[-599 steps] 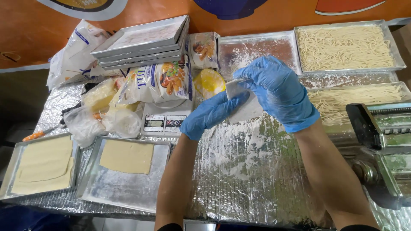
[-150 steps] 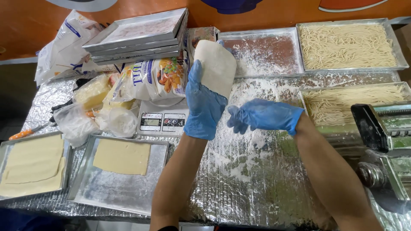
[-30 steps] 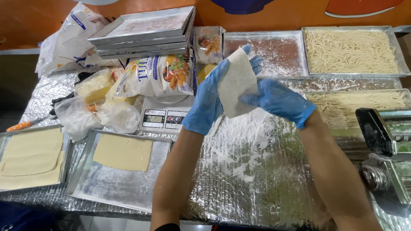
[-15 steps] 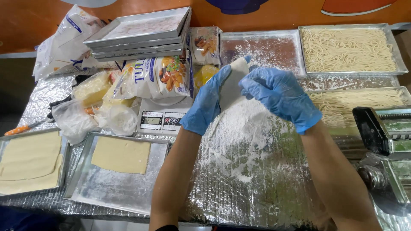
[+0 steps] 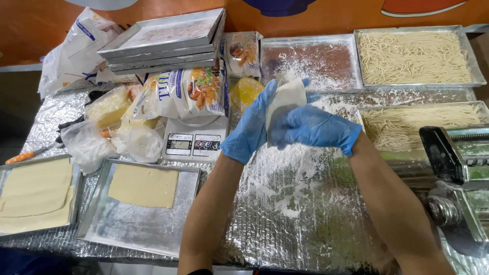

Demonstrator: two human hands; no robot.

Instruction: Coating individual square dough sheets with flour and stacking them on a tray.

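Note:
Both my hands wear blue gloves and hold one pale, floured sheet of dough (image 5: 286, 99) upright above the foil-covered table (image 5: 305, 219). My left hand (image 5: 250, 127) grips the sheet's left edge. My right hand (image 5: 313, 127) wraps over its lower right part. Loose white flour (image 5: 275, 173) is scattered on the foil beneath them.
Two trays at the left hold flat dough sheets (image 5: 144, 186) (image 5: 35, 191). A digital scale (image 5: 192, 143), flour bags (image 5: 183, 91) and stacked trays (image 5: 165, 38) stand behind. A floured tray (image 5: 310, 61) and two noodle trays (image 5: 415, 56) (image 5: 423, 119) lie at the back right. A pasta machine (image 5: 461, 173) is at the right edge.
The dough sheet stayed in both hands. Over the last second it was turned and folded narrower, and my right hand came lower across its front.

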